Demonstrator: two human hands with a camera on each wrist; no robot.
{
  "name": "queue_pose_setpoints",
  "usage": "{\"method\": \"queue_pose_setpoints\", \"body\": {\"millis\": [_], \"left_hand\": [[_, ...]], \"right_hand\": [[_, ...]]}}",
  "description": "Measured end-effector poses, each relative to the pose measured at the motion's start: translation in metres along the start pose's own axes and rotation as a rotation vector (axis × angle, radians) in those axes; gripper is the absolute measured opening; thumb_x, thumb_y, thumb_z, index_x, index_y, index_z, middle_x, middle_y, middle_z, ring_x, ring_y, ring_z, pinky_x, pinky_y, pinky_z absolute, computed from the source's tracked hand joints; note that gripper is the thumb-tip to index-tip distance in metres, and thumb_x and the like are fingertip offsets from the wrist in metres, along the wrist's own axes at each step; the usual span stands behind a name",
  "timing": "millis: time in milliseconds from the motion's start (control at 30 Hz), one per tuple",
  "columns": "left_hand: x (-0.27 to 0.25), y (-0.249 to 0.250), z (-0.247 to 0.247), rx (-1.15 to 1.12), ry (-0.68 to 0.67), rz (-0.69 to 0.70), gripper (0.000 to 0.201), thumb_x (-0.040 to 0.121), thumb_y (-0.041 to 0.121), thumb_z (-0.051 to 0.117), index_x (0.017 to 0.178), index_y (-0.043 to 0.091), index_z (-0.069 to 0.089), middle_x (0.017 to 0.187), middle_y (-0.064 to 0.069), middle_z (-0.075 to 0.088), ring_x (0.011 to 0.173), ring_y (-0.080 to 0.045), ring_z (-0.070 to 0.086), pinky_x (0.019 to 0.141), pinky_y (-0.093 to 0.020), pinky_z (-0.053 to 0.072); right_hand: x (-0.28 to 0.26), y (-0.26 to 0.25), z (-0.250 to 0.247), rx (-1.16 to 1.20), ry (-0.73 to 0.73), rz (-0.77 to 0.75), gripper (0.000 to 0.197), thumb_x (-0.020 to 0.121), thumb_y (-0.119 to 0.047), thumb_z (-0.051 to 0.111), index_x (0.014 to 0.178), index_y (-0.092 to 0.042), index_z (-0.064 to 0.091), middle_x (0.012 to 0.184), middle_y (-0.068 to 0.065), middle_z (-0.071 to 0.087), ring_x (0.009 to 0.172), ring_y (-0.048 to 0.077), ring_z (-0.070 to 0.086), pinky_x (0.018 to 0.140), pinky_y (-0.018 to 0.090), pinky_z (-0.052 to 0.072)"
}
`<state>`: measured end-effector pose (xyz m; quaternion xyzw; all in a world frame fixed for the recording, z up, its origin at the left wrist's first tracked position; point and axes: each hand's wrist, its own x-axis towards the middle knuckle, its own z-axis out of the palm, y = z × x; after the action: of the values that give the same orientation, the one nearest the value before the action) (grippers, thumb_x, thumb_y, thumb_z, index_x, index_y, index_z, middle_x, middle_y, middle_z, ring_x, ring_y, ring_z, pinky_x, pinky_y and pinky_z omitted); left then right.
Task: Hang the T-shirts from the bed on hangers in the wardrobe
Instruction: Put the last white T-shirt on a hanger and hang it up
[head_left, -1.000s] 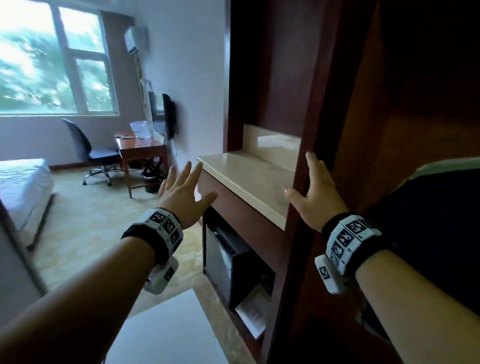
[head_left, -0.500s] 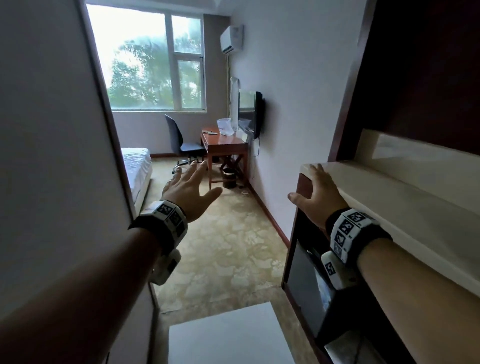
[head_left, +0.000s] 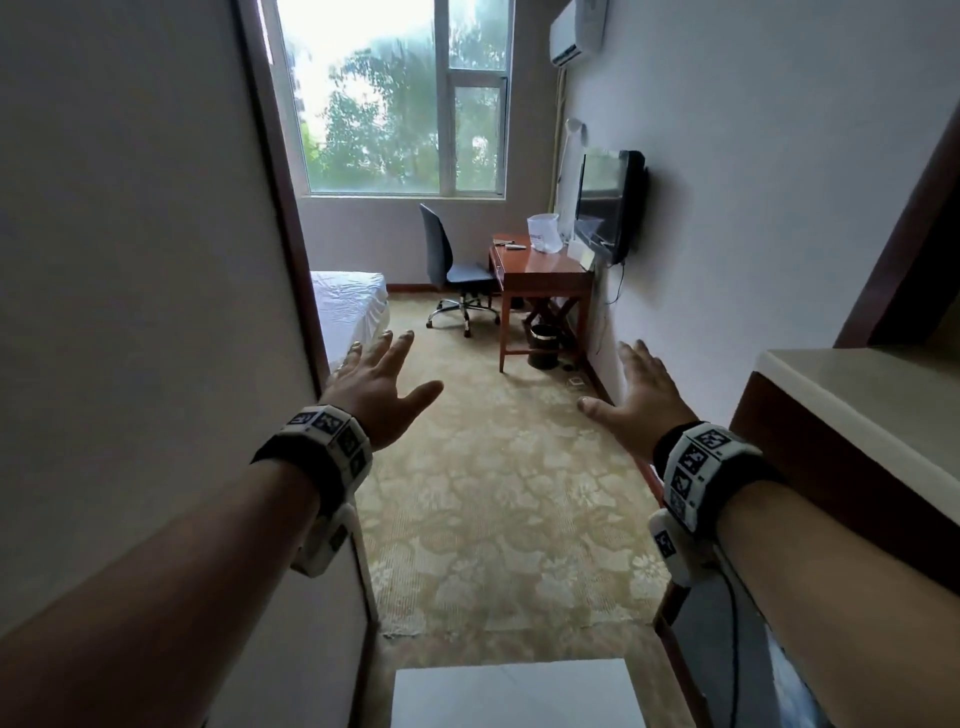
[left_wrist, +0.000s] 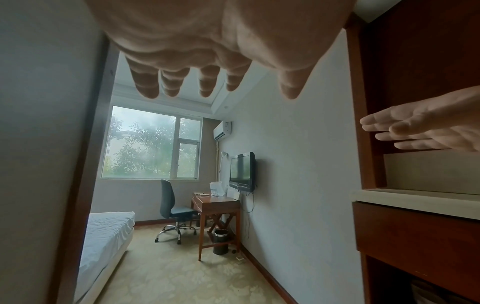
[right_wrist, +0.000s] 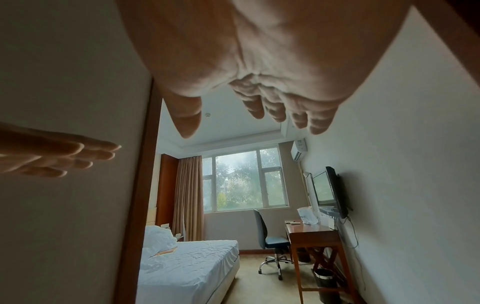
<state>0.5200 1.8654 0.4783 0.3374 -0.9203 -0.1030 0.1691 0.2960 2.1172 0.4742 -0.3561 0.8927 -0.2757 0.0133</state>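
Note:
Both my hands are stretched out in front of me, empty, with the fingers straight and spread. My left hand (head_left: 382, 387) (left_wrist: 215, 61) hovers beside the corner of the wall on the left. My right hand (head_left: 641, 395) (right_wrist: 259, 86) hovers near the right wall, just clear of the counter. The bed (head_left: 349, 306) (right_wrist: 187, 265) with white rumpled sheets lies ahead on the left, partly hidden by the wall corner. A peach-coloured strip of cloth (right_wrist: 166, 252) lies among the sheets near the pillows. No hanger is in view, and the wardrobe is out of view.
A pale-topped counter (head_left: 862, 400) on dark wood juts in at the right. Ahead stand a wooden desk (head_left: 543, 280), a swivel chair (head_left: 452, 270), a black bin (head_left: 544, 345) and a wall TV (head_left: 608, 202). A carpeted passage (head_left: 498, 493) leads to the bed.
My view has swung left from the dark wood cabinet toward the room. My right hand has left the cabinet edge and counter. Both hands now hang free in the passage.

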Motion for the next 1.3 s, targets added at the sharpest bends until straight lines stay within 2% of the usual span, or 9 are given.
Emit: {"method": "queue_pose_setpoints", "body": {"millis": [200,333,667,867,1100,1300], "left_hand": [[0.133,0.005,0.017,0.015,0.018,-0.032,0.088,0.091,0.079,0.038,0.162,0.041,0.002,0.172,0.008,0.003,0.158,-0.029,0.003,0.127,-0.049,0.011],[0.203,-0.004,0.018,-0.011,0.052,-0.065,0.092,0.089,0.080,0.039,0.163,0.038,0.004,0.172,0.007,0.004,0.158,-0.029,0.003,0.128,-0.046,0.010],[0.330,-0.070,0.054,0.000,0.014,-0.198,0.086,0.093,0.077,0.038,0.163,0.041,0.004,0.172,0.009,0.001,0.158,-0.025,0.001,0.128,-0.045,0.007],[0.450,-0.109,0.086,-0.020,0.041,-0.187,0.087,0.093,0.076,0.038,0.163,0.036,0.007,0.172,0.008,0.003,0.158,-0.023,0.004,0.127,-0.049,0.013],[0.622,-0.133,0.108,-0.036,0.056,-0.088,0.090,0.092,0.078,0.037,0.164,0.031,0.011,0.172,0.004,0.008,0.158,-0.023,0.009,0.127,-0.045,0.014],[0.718,-0.149,0.140,-0.056,0.039,-0.045,0.091,0.091,0.078,0.039,0.163,0.028,0.016,0.171,-0.001,0.012,0.158,-0.021,0.008,0.128,-0.045,0.013]], "right_hand": [[0.153,0.008,0.009,0.012,-0.006,-0.030,0.096,0.093,-0.060,0.060,0.164,-0.024,0.007,0.172,0.002,-0.003,0.158,0.024,0.000,0.127,0.039,0.005],[0.252,-0.004,0.015,0.001,-0.004,-0.088,0.094,0.093,-0.062,0.058,0.164,-0.024,0.009,0.172,0.002,0.001,0.158,0.025,0.004,0.127,0.040,0.006],[0.417,-0.041,0.107,-0.054,-0.124,-0.202,0.094,0.092,-0.067,0.055,0.164,-0.026,0.009,0.172,0.001,0.000,0.158,0.024,0.002,0.128,0.043,0.005],[0.531,-0.058,0.139,-0.092,-0.089,-0.212,0.096,0.091,-0.067,0.057,0.164,-0.025,0.011,0.172,0.003,0.001,0.158,0.025,0.002,0.128,0.043,0.006],[0.665,-0.081,0.142,-0.128,-0.017,-0.137,0.093,0.093,-0.066,0.053,0.164,-0.026,0.008,0.172,0.001,-0.001,0.158,0.025,0.002,0.128,0.041,0.005],[0.750,-0.083,0.174,-0.108,-0.057,-0.098,0.094,0.093,-0.068,0.052,0.164,-0.027,0.007,0.172,0.000,-0.002,0.158,0.024,0.001,0.128,0.042,0.006]]}}
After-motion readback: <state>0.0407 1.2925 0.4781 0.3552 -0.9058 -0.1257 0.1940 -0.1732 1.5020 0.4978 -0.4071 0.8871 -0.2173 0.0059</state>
